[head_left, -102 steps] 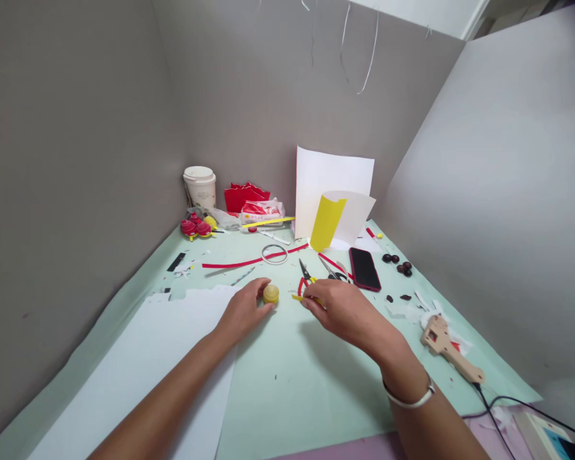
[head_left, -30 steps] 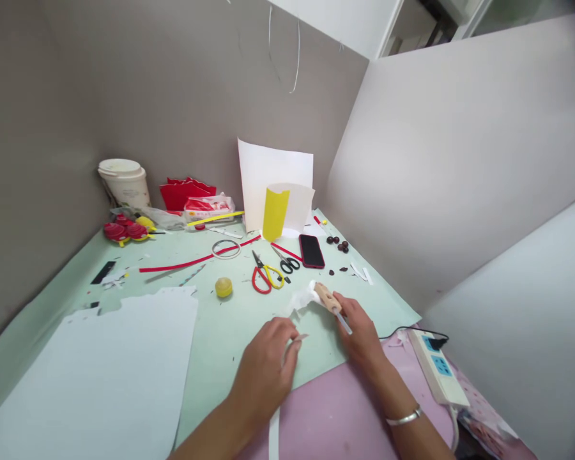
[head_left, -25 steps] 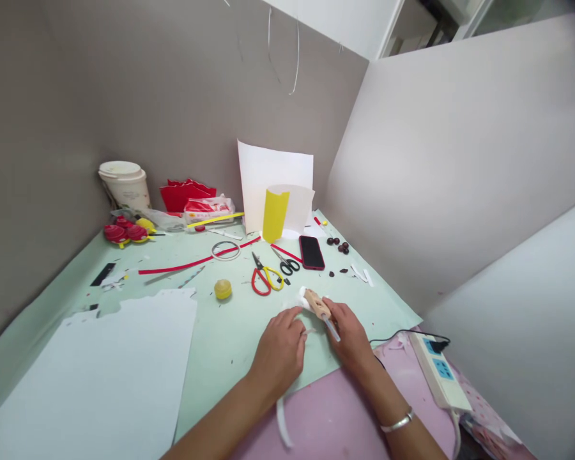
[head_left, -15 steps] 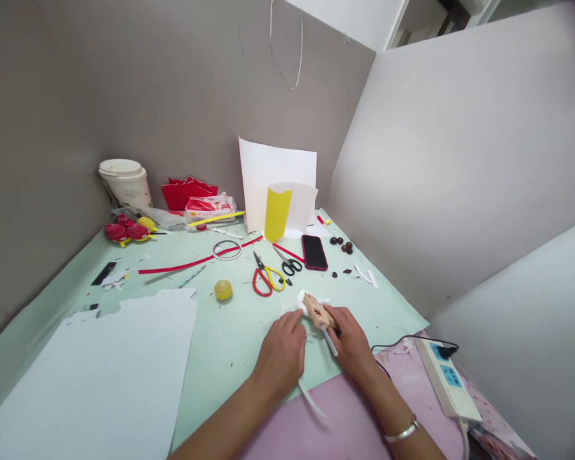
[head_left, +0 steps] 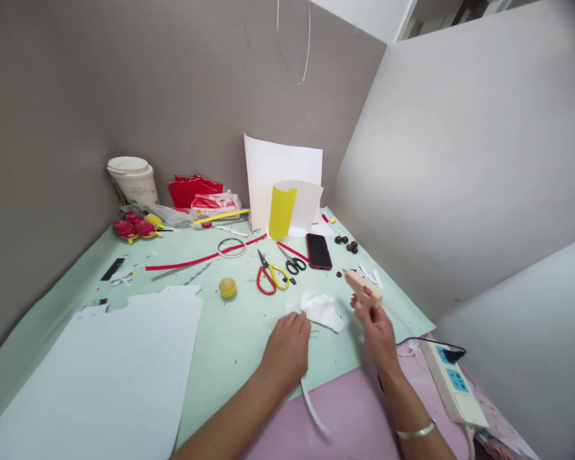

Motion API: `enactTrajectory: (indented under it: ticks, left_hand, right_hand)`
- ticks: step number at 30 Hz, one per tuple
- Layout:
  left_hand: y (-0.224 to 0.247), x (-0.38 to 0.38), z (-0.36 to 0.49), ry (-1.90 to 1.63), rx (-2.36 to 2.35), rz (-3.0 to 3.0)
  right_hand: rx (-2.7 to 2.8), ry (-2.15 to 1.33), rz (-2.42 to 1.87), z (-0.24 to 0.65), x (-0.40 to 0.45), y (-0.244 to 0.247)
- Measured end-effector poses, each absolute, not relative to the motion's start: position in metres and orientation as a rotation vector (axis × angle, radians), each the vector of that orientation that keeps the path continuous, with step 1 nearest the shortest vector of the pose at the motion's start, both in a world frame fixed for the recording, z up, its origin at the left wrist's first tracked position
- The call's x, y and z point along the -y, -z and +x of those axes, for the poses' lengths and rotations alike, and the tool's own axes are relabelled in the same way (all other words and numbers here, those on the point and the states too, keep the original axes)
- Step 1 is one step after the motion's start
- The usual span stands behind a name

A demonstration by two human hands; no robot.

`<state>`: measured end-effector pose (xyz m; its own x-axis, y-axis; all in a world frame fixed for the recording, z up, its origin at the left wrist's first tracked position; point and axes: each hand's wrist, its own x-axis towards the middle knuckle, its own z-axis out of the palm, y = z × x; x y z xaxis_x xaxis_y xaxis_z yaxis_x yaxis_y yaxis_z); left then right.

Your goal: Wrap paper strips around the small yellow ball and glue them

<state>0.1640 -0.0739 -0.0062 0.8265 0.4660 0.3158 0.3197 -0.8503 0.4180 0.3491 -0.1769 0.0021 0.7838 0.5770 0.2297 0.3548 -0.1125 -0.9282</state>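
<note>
Raised over the right part of the table, my right hand (head_left: 376, 329) is wrapped round a beige hot glue gun (head_left: 363, 291). A pale glue stick points out of its back. My left hand (head_left: 287, 345) rests low on the green sheet, its fingers closed. From beneath it a narrow white strip (head_left: 309, 406) runs down past the table covering's front edge; the end inside the fingers is hidden. A crumpled white tissue (head_left: 322, 310) lies at the left fingertips. Beyond it are red-and-yellow-handled scissors (head_left: 271, 275) and black-handled scissors (head_left: 293, 260).
A phone (head_left: 319, 251) and several dark beads (head_left: 347, 244) lie at the back right. A yellow tape roll (head_left: 227, 287) sits left of the scissors. White board (head_left: 124, 364) covers the front left. A power strip (head_left: 453, 380) stands at the right, the black cord plugged in.
My right hand has lifted the glue gun away from the tissue, up and to the right. The tissue now lies uncovered. My left hand stays nearly in place.
</note>
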Motion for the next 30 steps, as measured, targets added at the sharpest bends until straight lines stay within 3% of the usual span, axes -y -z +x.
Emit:
enactTrajectory:
  ticks: [6, 12, 20, 27, 30]
  left_hand:
    - [-0.020, 0.079, 0.142, -0.692, -0.859, 2.206]
    - [-0.030, 0.074, 0.092, -0.442, -1.102, 1.702]
    - [-0.019, 0.079, 0.071, -0.421, -1.332, 1.981]
    - [-0.012, 0.079, 0.065, -0.395, -1.351, 2.234]
    - [-0.009, 0.080, 0.063, -0.341, -1.347, 2.283]
  right_hand:
    - [0.578, -0.394, -1.426, 0.345, 0.190, -0.031]
    - [0.960, -0.653, -1.727, 0.298, 0.183, -0.057]
    - [1.086, -0.925, -1.811, 0.252, 0.163, -0.045]
    - [0.880, -1.304, -1.434, 0.234, 0.145, -0.018]
    - [0.741, -1.232, -1.389, 0.246, 0.134, -0.007]
